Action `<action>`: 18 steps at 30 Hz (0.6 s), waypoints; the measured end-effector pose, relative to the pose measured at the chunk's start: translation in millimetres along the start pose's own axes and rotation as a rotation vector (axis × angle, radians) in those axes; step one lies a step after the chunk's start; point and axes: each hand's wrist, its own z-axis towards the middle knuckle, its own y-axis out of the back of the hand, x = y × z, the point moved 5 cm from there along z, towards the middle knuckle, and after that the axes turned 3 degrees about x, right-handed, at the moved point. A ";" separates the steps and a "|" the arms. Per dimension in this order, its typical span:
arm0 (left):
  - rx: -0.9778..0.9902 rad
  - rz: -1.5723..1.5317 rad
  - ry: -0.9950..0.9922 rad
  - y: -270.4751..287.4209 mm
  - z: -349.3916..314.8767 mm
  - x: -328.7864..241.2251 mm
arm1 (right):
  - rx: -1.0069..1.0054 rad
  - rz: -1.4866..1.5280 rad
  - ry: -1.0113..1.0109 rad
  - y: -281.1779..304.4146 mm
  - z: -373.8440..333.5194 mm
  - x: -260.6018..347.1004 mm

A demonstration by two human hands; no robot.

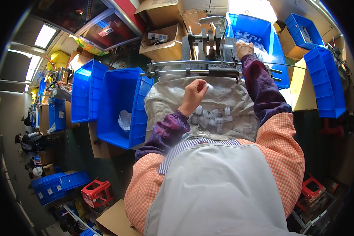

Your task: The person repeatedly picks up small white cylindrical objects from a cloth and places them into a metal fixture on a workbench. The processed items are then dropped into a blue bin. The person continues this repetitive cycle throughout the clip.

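Note:
My left hand point(192, 96) is above the pale sheet, thumb and fingertips pinched on a small white piece point(209, 86), its shape blurred. Farther off to the right, my right hand point(244, 49) is closed beside the right end of a bench machine point(210, 47) with a wheel and metal rails. Whatever its fingers grip is hidden. Below my left hand, a loose pile of white ribbed plastic pieces point(211, 116) lies on the pale sheet point(161, 94). Just beyond my right hand stands a blue bin point(280, 55) with many whitish pieces point(247, 37) inside.
An open blue bin point(120, 106) holding a clear plastic bag point(124, 120) stands to the left, another blue bin point(84, 90) beside it. Cardboard boxes point(161, 49) sit behind the machine. A blue bin point(324, 82) stands at right. Red stools point(96, 192) are on the floor.

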 end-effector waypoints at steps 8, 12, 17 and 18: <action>-0.028 -0.072 -0.002 -7.8 15.5 -16.4 | 0.219 0.768 0.139 50.4 -68.6 9.6; -0.022 -0.133 0.019 -15.4 24.6 -18.9 | 0.466 1.111 0.593 41.6 -121.6 70.8; 0.207 0.528 0.010 -14.6 -2.5 16.9 | -0.165 0.650 0.181 6.9 -52.9 33.1; 0.343 0.691 0.066 -19.0 -17.4 31.7 | -0.278 0.590 0.148 -7.1 -38.3 24.8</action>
